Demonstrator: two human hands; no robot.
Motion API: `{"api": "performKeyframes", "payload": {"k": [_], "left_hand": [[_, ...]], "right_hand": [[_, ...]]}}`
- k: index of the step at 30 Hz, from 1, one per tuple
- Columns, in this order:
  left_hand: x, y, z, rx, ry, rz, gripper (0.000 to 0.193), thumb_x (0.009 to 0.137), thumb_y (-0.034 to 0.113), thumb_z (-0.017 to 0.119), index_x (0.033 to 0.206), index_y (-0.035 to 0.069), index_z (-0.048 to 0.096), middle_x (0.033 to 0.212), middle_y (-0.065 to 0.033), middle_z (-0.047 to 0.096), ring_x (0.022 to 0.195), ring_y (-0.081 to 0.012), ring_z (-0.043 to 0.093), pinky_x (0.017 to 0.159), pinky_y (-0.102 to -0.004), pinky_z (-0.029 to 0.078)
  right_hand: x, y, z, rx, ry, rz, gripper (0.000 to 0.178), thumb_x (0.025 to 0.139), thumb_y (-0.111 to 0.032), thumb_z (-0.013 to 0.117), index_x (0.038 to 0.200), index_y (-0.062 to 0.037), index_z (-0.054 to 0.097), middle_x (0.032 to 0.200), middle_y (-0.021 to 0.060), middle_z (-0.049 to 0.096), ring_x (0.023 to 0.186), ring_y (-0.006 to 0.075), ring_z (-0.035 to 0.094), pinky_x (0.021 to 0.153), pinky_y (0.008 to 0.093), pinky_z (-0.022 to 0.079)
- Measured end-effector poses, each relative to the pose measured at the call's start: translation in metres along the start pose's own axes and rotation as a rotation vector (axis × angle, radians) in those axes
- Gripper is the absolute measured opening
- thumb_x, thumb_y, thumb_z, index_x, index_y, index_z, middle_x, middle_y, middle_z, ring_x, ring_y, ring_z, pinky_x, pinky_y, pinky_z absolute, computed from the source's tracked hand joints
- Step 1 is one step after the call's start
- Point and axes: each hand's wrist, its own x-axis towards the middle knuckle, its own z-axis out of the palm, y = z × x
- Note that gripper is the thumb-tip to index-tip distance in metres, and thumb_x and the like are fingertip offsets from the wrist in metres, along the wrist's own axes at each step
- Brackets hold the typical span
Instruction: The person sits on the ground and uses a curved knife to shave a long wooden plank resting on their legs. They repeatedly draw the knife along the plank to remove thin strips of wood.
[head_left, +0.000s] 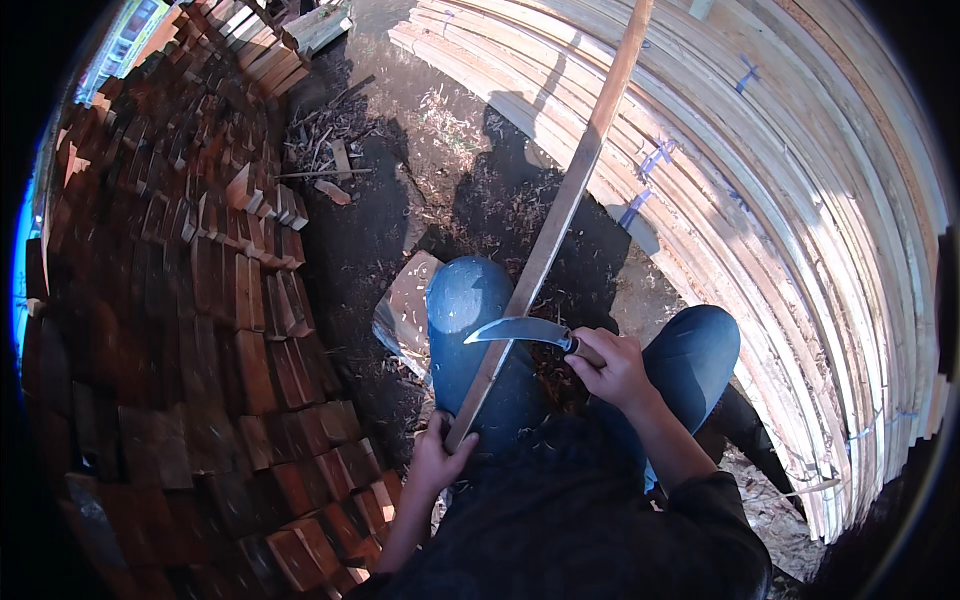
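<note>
A long, narrow wooden strip (552, 235) slants from my lap up to the far right, lying across my left thigh. My left hand (440, 455) is closed around its near end. In my right hand (612, 368) is a sickle (522, 330), gripped by its brown wooden handle. The curved metal blade points left and crosses over the strip just above my left knee. From this angle I cannot tell whether the blade touches the wood.
On my left rises a large stack of reddish-brown wood pieces (250, 290), ends outward. Long pale wooden strips (790, 230), tied with blue bands, fill the right side. Shavings (440, 125) litter the dark ground ahead. A flat block (405, 310) lies beside my left knee.
</note>
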Motion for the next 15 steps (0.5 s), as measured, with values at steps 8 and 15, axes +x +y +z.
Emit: {"api": "performKeyframes", "payload": {"k": [8,15], "left_hand": [[0.009,-0.011,0.007,-0.016,0.031,0.02,0.031,0.078,0.023,0.072,0.085,0.003,0.049,0.065,-0.0137,0.059,0.06,-0.0248,0.065,0.056,-0.0333,0.048],[0.011,-0.008,0.003,0.0,0.014,0.012,0.032,0.078,0.024,0.071,0.087,0.002,0.048,0.066,-0.0155,0.059,0.063,-0.0307,0.066,0.056,-0.0351,0.048]], "right_hand": [[0.001,0.001,-0.001,-0.105,-0.118,-0.1,0.034,0.071,-0.021,0.078,0.099,-0.0082,0.063,0.064,0.0048,0.056,0.051,0.0215,0.059,0.045,0.0318,0.046],[0.018,0.032,-0.03,-0.031,0.3,0.271,0.027,0.077,-0.011,0.074,0.099,0.0008,0.064,0.081,0.0166,0.067,0.069,0.0268,0.068,0.06,0.0319,0.054]]}}
